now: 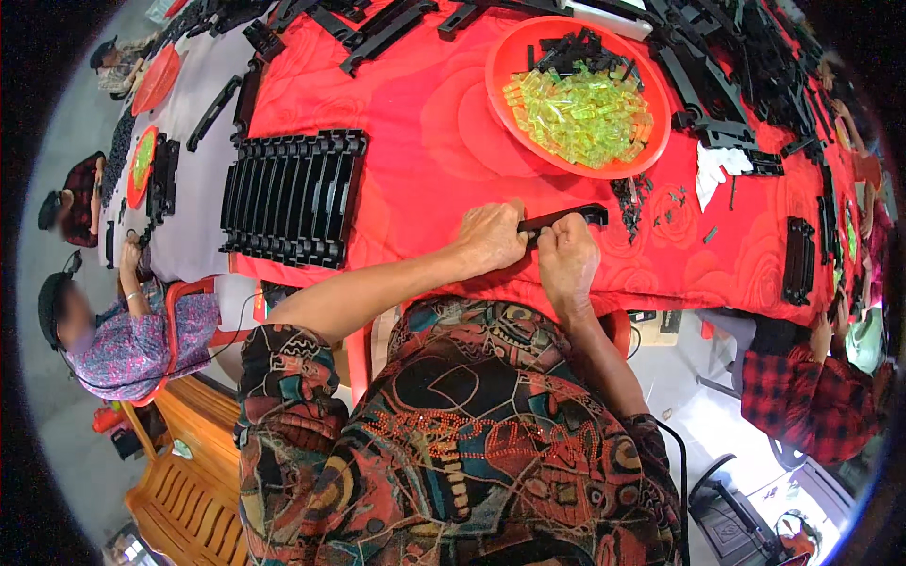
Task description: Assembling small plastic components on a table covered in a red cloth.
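A long black plastic part (595, 215) lies slantwise near the table's front edge, its far right end showing beyond my fingers. My left hand (491, 238) is closed round its left end. Just to the right, my right hand (569, 257) presses closed against its middle, thumb and fingers bent; anything small pinched there is hidden. Beyond my hands stands a red round tray (656, 141) holding many yellow-green translucent pieces (585, 115) and some small black pieces (580, 49). To the left, a neat row of similar long black parts (294, 198) lies side by side.
Tiny black scraps (630, 203) lie right of my hands, near a crumpled white tissue (719, 170). Black plastic parts (703, 80) pile up at the far right, with more (387, 33) at the back. Co-workers sit at left (142, 340) and right (802, 401). A red patterned cloth (425, 123) covers the table.
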Motion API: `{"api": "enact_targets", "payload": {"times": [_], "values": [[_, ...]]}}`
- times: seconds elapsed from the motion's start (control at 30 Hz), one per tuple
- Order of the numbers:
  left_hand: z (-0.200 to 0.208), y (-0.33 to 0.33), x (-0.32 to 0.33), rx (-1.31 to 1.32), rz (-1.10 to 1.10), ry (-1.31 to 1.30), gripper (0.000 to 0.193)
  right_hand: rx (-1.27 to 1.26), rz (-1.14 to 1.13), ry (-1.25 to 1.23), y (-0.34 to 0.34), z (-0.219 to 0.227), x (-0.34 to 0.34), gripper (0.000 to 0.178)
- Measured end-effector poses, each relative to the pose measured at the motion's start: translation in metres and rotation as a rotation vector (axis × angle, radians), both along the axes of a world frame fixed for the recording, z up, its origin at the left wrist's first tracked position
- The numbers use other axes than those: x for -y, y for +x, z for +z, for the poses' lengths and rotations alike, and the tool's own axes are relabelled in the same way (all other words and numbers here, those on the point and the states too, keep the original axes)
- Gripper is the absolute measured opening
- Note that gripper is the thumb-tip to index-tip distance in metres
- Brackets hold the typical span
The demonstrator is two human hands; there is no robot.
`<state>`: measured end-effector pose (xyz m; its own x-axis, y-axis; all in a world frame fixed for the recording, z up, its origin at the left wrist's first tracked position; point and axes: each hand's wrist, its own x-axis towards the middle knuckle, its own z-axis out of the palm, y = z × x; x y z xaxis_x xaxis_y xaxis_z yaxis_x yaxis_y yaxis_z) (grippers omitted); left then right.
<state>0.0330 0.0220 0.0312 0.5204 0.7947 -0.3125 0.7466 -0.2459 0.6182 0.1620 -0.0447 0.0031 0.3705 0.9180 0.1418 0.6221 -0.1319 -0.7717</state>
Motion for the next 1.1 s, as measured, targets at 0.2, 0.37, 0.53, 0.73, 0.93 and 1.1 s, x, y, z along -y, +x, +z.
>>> {"api": "enact_targets", "payload": {"times": [0.2, 0.37, 0.53, 0.73, 0.93, 1.1], "values": [[-0.009, -0.008, -0.003, 0.086, 0.041, -0.058, 0.022, -0.089, -0.016, -0.152, 0.004, 0.011, -0.008, 0.016], [-0.016, -0.008, -0.008, 0.085, 0.088, -0.115, 0.02, -0.074, 0.018, -0.181, 0.006, 0.012, -0.013, 0.017], [-0.012, -0.004, -0.006, 0.057, 0.086, -0.09, 0.019, 0.017, 0.048, -0.08, -0.004, 0.025, -0.005, 0.016], [-0.017, -0.008, -0.006, 0.096, 0.073, -0.086, 0.021, 0.182, 0.032, -0.021, -0.011, 0.028, -0.001, 0.015], [-0.003, -0.003, -0.007, 0.003, 0.011, -0.077, 0.022, 0.101, 0.064, -0.149, 0.012, 0.013, -0.002, 0.015], [-0.002, -0.001, -0.005, 0.012, -0.139, -0.008, 0.023, 0.033, 0.031, -0.246, 0.013, 0.026, 0.012, 0.018]]}}
